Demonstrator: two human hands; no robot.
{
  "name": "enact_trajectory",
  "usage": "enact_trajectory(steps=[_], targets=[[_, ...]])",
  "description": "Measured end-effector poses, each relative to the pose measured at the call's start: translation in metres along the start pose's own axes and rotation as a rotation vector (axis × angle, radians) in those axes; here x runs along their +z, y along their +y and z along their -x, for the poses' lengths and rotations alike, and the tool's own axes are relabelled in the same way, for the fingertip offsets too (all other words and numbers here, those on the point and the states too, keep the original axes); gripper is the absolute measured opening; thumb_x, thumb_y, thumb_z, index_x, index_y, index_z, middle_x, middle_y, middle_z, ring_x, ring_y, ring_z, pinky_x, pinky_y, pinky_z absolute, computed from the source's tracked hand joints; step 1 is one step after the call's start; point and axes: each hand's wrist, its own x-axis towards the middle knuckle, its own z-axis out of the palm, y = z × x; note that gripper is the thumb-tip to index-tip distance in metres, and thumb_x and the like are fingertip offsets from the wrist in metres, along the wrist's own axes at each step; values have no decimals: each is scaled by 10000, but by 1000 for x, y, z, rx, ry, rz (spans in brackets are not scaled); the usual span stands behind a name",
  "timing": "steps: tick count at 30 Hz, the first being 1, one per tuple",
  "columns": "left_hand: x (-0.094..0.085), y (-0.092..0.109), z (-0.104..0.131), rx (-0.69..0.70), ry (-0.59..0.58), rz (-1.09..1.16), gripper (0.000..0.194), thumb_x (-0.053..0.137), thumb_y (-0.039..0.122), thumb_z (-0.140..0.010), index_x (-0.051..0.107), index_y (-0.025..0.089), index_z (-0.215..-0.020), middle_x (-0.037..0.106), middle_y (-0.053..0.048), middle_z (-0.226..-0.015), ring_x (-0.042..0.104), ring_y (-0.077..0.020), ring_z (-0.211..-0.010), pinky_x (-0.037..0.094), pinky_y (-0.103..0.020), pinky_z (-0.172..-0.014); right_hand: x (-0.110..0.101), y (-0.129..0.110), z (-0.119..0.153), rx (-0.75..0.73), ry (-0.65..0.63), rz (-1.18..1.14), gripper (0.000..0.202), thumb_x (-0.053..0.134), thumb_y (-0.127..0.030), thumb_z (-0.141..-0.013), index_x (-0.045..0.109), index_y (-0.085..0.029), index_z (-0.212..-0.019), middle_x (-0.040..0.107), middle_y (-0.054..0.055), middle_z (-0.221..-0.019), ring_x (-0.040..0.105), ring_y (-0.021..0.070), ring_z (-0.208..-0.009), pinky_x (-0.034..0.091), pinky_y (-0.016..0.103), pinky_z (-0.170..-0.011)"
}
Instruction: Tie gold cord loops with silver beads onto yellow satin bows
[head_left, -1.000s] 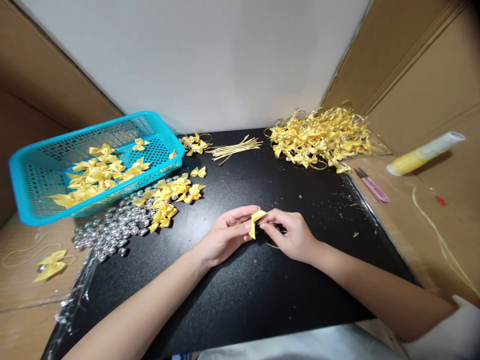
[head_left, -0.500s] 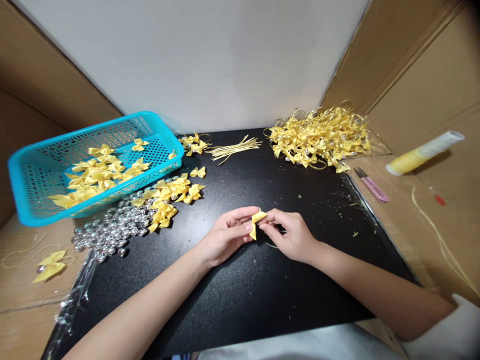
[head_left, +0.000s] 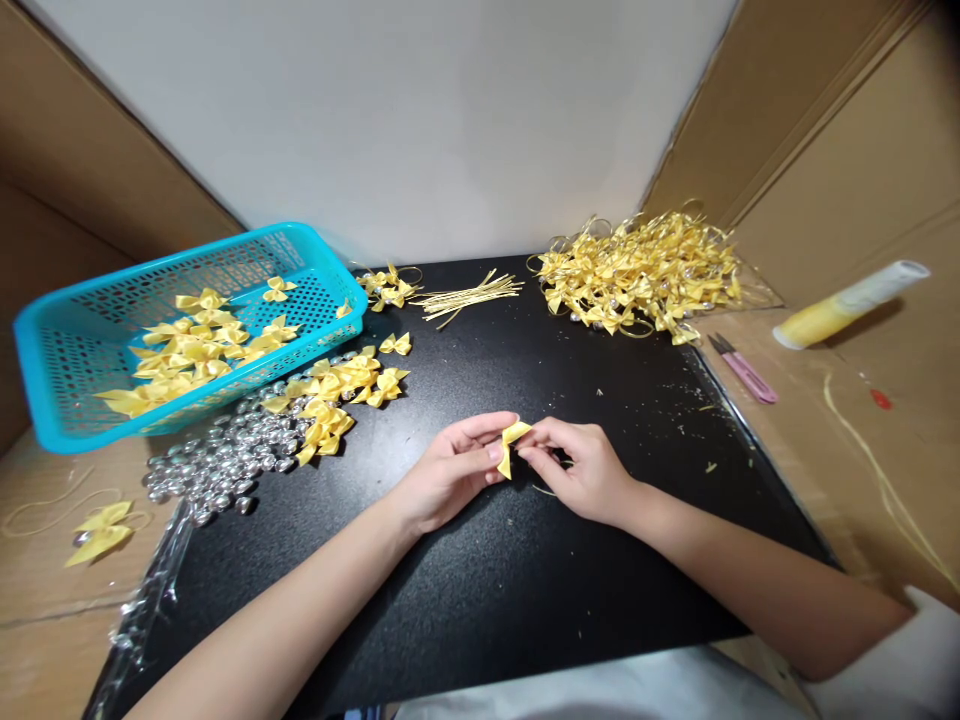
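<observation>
Over the black tabletop [head_left: 465, 600], my left hand [head_left: 457, 470] pinches a yellow ribbon bow [head_left: 511, 445] between thumb and fingers. My right hand [head_left: 581, 465] is closed at the bow's right side, thumb and forefinger together, on a thin gold cord [head_left: 546, 488] of which only a short loop shows below the fingers. The exact point where cord and bow meet is hidden by my fingers. Left of my hands lie loose yellow bows [head_left: 326, 425] beside a heap of silver bells [head_left: 225, 460].
A turquoise basket [head_left: 52, 400] of bows stands at the left. Cut gold cords [head_left: 480, 295] lie at the back, and a pile of corded bows [head_left: 637, 275] at the back right. Pink-handled snips [head_left: 750, 380] and a yellow-and-white tube [head_left: 847, 305] rest on cardboard at the right.
</observation>
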Motion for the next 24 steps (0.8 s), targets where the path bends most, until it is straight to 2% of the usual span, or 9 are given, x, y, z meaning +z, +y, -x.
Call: enact_trajectory(steps=[8,24], targets=[[1,0,0,21,41,-32,282,835,141,-636,759,192,-904,743,-32,-867,626,-86,-681,430,-178,-594,0,0,1,24,7,8,109,543,-173,-878,600,-187,-787,587,-25,-578,492,86,-467,405,208,-495],[1,0,1,10,36,-12,280,831,133,-633,764,201,-897,744,-29,-859,633,-95,-693,435,-186,-610,0,0,1,-11,23,2,114,543,-176,-881,595,-189,-780,582,-25,-576,495,87,-464,405,202,-484]])
